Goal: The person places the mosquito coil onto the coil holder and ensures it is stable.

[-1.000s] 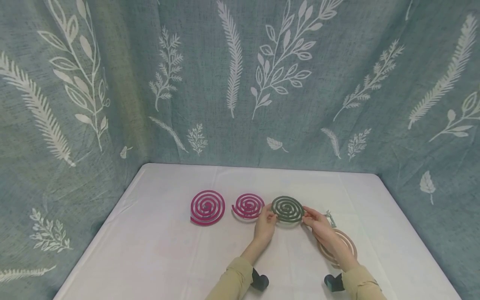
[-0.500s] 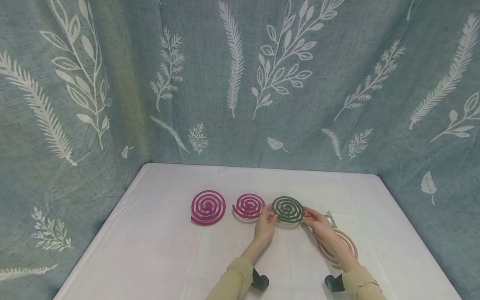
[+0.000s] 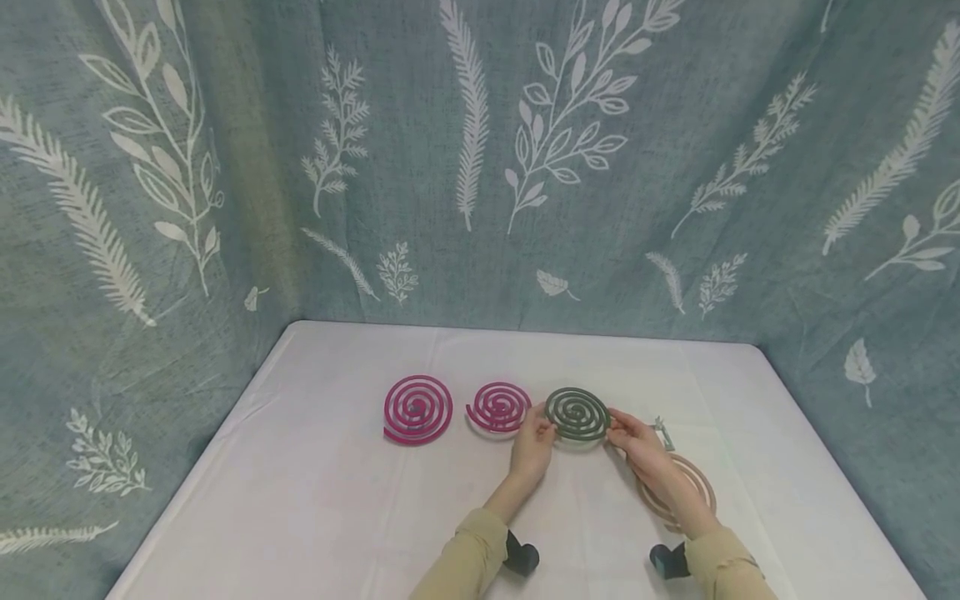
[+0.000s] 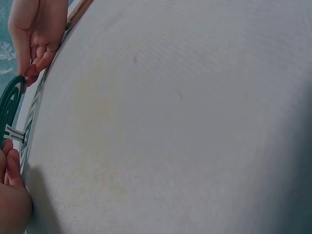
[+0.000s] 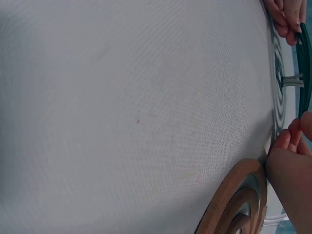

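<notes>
A green mosquito coil (image 3: pixel 577 414) is held level between both hands, slightly above the white table. My left hand (image 3: pixel 532 446) pinches its left rim and my right hand (image 3: pixel 642 447) pinches the right rim. Under its middle, a small metal stand (image 5: pixel 292 81) shows in the right wrist view. In the left wrist view the coil (image 4: pixel 9 105) appears nearly edge-on at the far left. To the left of my left hand sits a magenta coil (image 3: pixel 498 408), raised off the table, and farther left another magenta coil (image 3: pixel 417 410).
A brown coil (image 5: pixel 234 200) lies on the table, partly under my right forearm in the head view. Beyond my right hand is a small metal stand (image 3: pixel 663 433). The white tabletop (image 3: pixel 300 467) ends at a blue-green leaf-patterned curtain (image 3: pixel 420 167).
The whole head view has shifted slightly. Both hands keep the same hold on the green mosquito coil, and the other coils stay where they were.
</notes>
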A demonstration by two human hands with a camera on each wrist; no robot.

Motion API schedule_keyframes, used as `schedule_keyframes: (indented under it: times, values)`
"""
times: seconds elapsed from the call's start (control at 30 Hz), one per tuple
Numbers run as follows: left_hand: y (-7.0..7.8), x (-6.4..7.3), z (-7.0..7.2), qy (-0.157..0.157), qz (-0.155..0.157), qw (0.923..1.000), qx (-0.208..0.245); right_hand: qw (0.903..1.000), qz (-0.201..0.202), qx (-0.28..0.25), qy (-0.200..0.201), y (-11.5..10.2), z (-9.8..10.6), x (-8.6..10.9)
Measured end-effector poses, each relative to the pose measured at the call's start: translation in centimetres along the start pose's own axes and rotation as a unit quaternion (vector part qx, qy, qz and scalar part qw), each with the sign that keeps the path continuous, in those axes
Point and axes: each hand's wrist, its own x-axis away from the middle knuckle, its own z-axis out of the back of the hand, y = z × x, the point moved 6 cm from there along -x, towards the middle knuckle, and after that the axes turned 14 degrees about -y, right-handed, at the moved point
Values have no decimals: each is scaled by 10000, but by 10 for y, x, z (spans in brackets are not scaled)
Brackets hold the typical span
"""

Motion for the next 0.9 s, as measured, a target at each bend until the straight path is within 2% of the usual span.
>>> schedule_keyframes:
  times: [0.13, 0.37, 0.9]
  values:
    - [0, 0, 0, -20, 44, 10000, 18, 10000, -27, 35, -1, -1, 0, -1]
    - [1, 0, 0, 40, -106, 9999, 35, 9999, 92, -44, 1, -2, 0, 1]
    - [1, 0, 1, 23, -140, 9999, 0, 9999, 91, -81, -30, -1, 1, 1]
